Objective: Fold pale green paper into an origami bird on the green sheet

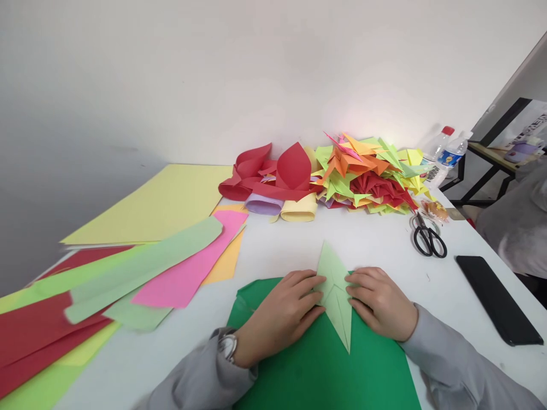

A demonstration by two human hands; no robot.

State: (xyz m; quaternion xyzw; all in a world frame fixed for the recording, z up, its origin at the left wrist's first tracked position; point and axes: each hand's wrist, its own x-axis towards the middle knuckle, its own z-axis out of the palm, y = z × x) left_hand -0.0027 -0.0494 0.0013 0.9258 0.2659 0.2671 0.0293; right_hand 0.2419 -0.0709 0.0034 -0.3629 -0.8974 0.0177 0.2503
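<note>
"Grip 1st, pls?"

"L hand (pixel 286 304) and R hand (pixel 380 299) each had fingers nearly closed on a side edge of the light-green paper (pixel 334 267); thumbs were hidden, so couldn't tell what they did underneath."

"Paper's loc?"

"Betw. both hands, over the dark-green sheet (pixel 325 370): long creased diamond, one tip pointing fwd, the other back."

"Step?"

"Prob. mid-fold. Next move, imo, called for one hand steadying it while the other pressed a crease flat."

"Anything in the way?"

"Nothing betw. fingers and paper, AFAICT. A pink strip (pixel 183 273) lay off L w/ other cut pieces; a heap of folded paper (pixel 367 176) sat at the back; scissors (pixel 429 233) and a black flat thing (pixel 498 299) lay R, apart from the hands."
</note>
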